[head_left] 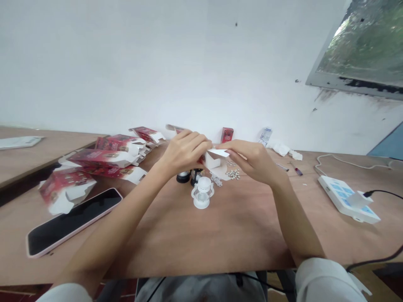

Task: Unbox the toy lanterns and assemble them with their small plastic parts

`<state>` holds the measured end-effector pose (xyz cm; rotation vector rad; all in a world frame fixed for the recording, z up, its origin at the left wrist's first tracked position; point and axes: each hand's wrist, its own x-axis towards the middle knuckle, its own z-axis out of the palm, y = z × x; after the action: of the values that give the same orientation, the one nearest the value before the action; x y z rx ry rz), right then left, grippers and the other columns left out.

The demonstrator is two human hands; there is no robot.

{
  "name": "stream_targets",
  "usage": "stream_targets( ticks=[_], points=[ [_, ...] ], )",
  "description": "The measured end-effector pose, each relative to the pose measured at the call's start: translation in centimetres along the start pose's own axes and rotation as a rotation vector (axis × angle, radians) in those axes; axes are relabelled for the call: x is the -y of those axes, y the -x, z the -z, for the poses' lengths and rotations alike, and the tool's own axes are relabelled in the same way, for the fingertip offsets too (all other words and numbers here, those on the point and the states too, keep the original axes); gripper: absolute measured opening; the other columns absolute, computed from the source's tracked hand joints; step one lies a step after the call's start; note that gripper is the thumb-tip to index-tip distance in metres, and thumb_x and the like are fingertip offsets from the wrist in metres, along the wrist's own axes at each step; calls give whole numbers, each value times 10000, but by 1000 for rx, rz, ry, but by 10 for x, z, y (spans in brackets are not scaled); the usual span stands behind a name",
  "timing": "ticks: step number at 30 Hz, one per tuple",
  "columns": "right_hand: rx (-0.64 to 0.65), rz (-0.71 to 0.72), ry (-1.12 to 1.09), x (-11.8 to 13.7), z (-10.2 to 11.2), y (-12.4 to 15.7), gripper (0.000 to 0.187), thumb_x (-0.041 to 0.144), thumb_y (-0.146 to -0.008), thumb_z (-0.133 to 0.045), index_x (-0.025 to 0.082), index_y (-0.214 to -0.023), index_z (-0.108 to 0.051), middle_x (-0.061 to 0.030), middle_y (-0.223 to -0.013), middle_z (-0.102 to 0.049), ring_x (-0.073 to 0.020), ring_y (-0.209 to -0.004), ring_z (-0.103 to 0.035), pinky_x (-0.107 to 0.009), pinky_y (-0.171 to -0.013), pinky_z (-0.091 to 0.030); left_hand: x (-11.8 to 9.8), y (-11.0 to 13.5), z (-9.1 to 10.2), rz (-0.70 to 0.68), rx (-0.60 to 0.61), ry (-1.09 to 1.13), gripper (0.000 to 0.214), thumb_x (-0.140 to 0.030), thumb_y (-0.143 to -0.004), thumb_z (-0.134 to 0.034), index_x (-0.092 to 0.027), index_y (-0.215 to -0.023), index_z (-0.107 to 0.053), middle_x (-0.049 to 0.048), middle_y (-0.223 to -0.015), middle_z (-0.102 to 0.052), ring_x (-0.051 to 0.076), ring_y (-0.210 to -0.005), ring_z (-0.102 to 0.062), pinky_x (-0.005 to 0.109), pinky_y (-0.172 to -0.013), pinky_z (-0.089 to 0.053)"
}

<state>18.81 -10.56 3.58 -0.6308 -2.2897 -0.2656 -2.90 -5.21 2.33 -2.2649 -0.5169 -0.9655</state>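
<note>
My left hand [184, 150] and my right hand [252, 160] meet above the middle of the wooden table [220, 226], both closed on a small white and red cardboard box [215, 158] with its white flap up. Below it stands a small white lantern-shaped item [202, 193]. Beside that lie a black round part [183, 177] and another dark part [195, 175]. A pile of small silver pieces [233, 173] sits just under my right hand.
Several red and white flat boxes [103, 161] are heaped at the left. A phone [71, 222] in a pink case lies face up near the left edge. A white power strip [348, 198] with cables is at the right. A small screwdriver [296, 169] lies behind.
</note>
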Motion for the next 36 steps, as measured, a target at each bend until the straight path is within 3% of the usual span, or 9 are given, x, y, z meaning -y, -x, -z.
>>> stream_targets(
  ticks=[3,6,10,13,18,22,27,31,36],
  points=[
    [90,-6,-122,6,1,-1,298,343,-902,-474,230,-1165,-557,-31,-1080,-657,-167,-939,-626,-315,-789,-521,0,3,1,-55,-90,-57,394,-595,-770,-553,-205,-713,-534,10,-659,-638,132,-557,-546,282,-533,-346],
    [109,11,-110,10,-4,-1,431,389,-810,-613,224,-1200,-532,-44,-1098,-653,-189,-944,-628,-309,-778,-520,-1,4,5,-142,-184,-130,373,-521,-835,-522,-196,-653,-498,-20,-549,-591,101,-461,-485,263,-464,-293],
    [-44,30,36,9,-13,-1,210,196,-875,-507,207,-1064,-597,-28,-957,-699,-147,-821,-648,-257,-687,-500,-6,3,10,-148,-235,-154,306,-387,-904,-472,-196,-667,-504,-28,-540,-596,90,-480,-511,253,-466,-299],
    [-145,72,98,9,-15,-2,251,107,-881,-408,213,-957,-622,0,-873,-711,-112,-753,-647,-220,-616,-477,-9,2,13,-151,-267,-130,242,-307,-910,-471,-208,-693,-510,-37,-567,-619,86,-514,-542,250,-482,-311],
    [-246,131,176,12,-14,-2,261,96,-876,-403,195,-940,-636,-14,-816,-716,-104,-698,-647,-216,-582,-490,-11,3,15,-127,-283,-120,200,-308,-903,-473,-225,-732,-532,-49,-612,-643,87,-555,-573,259,-511,-331],
    [-335,61,183,13,-15,-3,232,114,-870,-458,229,-954,-642,5,-855,-724,-112,-744,-669,-229,-640,-533,-13,1,13,-16,-279,-170,245,-428,-884,-477,-250,-1036,-555,4,-908,-694,151,-851,-633,324,-761,-423],
    [-401,-112,0,13,-14,-4,183,207,-849,-558,228,-1019,-621,-8,-943,-702,-132,-790,-670,-258,-714,-571,-17,-2,8,162,-250,-240,601,-542,-878,-406,-234,-1381,-291,100,-1362,-471,275,-1268,-427,479,-1044,-286],
    [-301,-177,-125,13,-12,-4,416,361,-814,-611,240,-1203,-522,-50,-1166,-609,-207,-1056,-601,-377,-888,-541,-14,0,2,146,-249,-205,585,-395,-944,-318,-183,-1448,-109,139,-1434,-376,281,-1328,-354,492,-1080,-273],
    [-235,-194,-112,13,-11,-4,871,551,-701,-666,311,-1410,-221,-69,-1467,-277,-308,-1358,-275,-517,-1009,-430,-7,1,-1,36,-242,-155,515,-246,-967,-238,-161,-1453,-89,153,-1437,-371,262,-1349,-310,501,-1084,-308]
  ],
)
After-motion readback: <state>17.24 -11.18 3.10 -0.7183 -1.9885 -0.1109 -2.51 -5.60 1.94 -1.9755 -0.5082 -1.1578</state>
